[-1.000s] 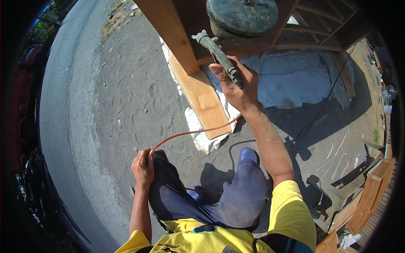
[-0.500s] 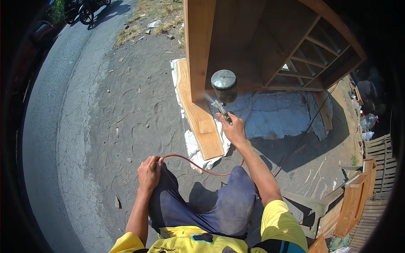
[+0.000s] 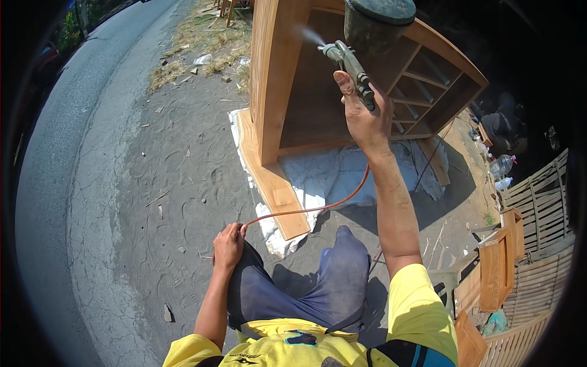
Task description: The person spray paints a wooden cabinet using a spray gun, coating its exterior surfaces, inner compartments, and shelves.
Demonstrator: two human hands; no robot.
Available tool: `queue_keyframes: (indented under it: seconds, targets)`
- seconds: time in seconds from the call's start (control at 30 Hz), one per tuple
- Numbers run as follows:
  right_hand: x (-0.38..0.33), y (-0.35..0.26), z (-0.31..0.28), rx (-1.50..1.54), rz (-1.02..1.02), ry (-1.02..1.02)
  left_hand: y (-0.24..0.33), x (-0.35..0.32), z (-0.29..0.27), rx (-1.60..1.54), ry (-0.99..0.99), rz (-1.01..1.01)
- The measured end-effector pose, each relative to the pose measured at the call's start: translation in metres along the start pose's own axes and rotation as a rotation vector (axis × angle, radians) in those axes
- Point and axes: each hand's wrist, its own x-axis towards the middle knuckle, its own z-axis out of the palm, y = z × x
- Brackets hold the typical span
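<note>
The gun (image 3: 353, 63), wrapped in the right hand (image 3: 368, 125), pointed left toward the upright (image 3: 274, 79); the left hand (image 3: 228, 246), farther off, pinched the hose (image 3: 287, 212).

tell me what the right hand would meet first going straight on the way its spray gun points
The right hand, spray gun foremost, would likely meet the upright wooden panel first, though depth is unclear here.

PLACE: outdoor roadside work spot | SIGNS: asphalt road (image 3: 79, 153), sandy ground (image 3: 186, 156), wooden cabinet (image 3: 270, 92), spray gun (image 3: 350, 61)
</note>
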Motion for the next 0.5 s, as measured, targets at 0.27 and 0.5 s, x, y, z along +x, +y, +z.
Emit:
queue_keyframes:
  seconds: [0.27,0.5]
  targets:
    - [0.02,0.0,0.004,0.031,-0.055,0.194,-0.003,-0.003,-0.001,-0.061,0.026,-0.001]
    - [-0.058,0.089,0.037,0.081,0.263,-0.085,-0.008,-0.008,0.001,-0.023,0.011,-0.022]
